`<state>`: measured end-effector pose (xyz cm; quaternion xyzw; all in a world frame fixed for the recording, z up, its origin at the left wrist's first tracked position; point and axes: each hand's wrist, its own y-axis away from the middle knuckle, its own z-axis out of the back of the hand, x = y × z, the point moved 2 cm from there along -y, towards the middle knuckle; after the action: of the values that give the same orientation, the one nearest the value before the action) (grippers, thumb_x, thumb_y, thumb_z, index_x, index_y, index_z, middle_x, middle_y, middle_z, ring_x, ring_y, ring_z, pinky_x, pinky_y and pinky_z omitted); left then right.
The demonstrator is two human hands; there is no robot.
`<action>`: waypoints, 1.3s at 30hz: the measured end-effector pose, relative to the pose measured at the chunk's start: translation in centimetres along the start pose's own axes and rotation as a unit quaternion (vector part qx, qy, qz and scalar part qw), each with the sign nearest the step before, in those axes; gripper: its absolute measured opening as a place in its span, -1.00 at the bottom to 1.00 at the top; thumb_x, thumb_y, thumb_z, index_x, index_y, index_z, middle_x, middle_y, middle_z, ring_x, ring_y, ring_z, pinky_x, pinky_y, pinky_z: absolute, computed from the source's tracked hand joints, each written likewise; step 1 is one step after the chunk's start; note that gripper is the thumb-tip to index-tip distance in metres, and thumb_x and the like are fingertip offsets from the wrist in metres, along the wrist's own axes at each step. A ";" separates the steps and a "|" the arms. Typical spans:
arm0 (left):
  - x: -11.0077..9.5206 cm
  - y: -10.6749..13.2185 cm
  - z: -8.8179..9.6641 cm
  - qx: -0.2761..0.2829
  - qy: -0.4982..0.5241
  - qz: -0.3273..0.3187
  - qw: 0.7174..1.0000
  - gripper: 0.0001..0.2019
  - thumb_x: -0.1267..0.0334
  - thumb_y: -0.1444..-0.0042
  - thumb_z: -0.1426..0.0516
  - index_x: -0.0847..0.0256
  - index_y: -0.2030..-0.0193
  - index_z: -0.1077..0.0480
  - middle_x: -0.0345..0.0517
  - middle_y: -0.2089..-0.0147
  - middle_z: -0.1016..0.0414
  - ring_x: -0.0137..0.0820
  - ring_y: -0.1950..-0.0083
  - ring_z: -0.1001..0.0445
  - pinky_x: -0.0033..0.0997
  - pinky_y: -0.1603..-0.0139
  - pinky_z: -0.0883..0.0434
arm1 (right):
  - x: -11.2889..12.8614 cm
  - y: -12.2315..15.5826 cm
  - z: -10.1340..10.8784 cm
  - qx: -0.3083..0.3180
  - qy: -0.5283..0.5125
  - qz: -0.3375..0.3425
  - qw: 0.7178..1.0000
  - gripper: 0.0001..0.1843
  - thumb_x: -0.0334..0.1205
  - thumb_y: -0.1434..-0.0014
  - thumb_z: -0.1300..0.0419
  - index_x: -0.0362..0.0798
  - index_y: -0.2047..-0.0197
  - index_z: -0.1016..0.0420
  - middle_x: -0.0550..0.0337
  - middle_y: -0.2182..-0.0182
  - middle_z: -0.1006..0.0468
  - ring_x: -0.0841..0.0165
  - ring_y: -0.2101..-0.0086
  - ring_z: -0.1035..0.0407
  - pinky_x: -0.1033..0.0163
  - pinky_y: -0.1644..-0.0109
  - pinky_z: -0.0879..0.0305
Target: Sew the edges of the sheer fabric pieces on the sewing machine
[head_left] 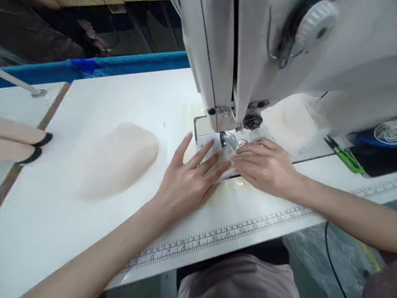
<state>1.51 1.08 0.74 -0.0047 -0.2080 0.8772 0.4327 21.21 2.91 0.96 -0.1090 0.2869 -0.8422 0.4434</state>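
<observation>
My left hand (194, 178) lies flat with its fingers spread over the bed of a sewing machine (214, 54), fingertips just left of the presser foot (222, 139). Some thin whitish material (223, 176) shows under and beside its fingers. My right hand (265, 165) is closed, fingertips pinched together to the right of the foot. Whatever lies between those fingers is hidden. A pale, rounded cup-like piece (124, 155) rests on the white table to the left, apart from both hands.
Green-handled thread snips (347, 157) lie at the right beside a dark tray (378, 159). A printed ruler strip (229, 234) runs along the table's front edge. Two beige rounded forms with black ends (23, 142) stick in from the left. Blue cloth (130, 66) lines the far edge.
</observation>
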 end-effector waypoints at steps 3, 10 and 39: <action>0.4 -0.4 -0.2 -0.003 0.006 0.006 1.000 -0.66 0.31 -0.29 -0.05 0.07 -0.19 -0.36 -0.07 -0.13 -0.52 -0.06 -0.32 -0.29 0.39 -0.35 -0.04 | -0.3 -0.1 -0.2 -0.002 0.025 0.009 1.000 -0.81 -0.45 -0.21 -0.16 -0.07 0.35 -0.57 0.30 0.33 -0.67 0.38 0.23 -0.50 0.21 0.20 -0.22; 1.6 -1.2 -0.9 -0.020 0.015 0.020 0.999 -0.68 0.29 -0.32 -0.04 0.08 -0.18 -0.37 -0.01 -0.08 -0.55 -0.09 -0.28 -0.35 0.47 -0.33 -0.02 | -1.2 -0.4 -1.3 -0.002 0.053 0.002 0.999 -0.77 -0.49 -0.23 -0.13 -0.06 0.34 -0.55 0.32 0.36 -0.67 0.39 0.24 -0.49 0.20 0.19 -0.19; 1.4 -0.9 -1.0 -0.036 0.023 0.012 0.999 -0.68 0.40 -0.27 -0.03 0.23 -0.15 -0.34 0.00 -0.08 -0.55 -0.24 -0.15 -0.49 0.12 -0.32 -0.16 | -1.1 -0.1 -1.3 0.037 0.075 -0.002 0.997 -0.73 -0.24 -0.37 -0.05 -0.09 0.16 -0.59 0.25 0.11 -0.64 0.35 0.11 -0.45 0.10 -0.16 -0.15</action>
<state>1.48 2.97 0.41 -0.0432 -0.2295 0.8738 0.4266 21.18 4.31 0.06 -0.0299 0.2877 -0.8590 0.4224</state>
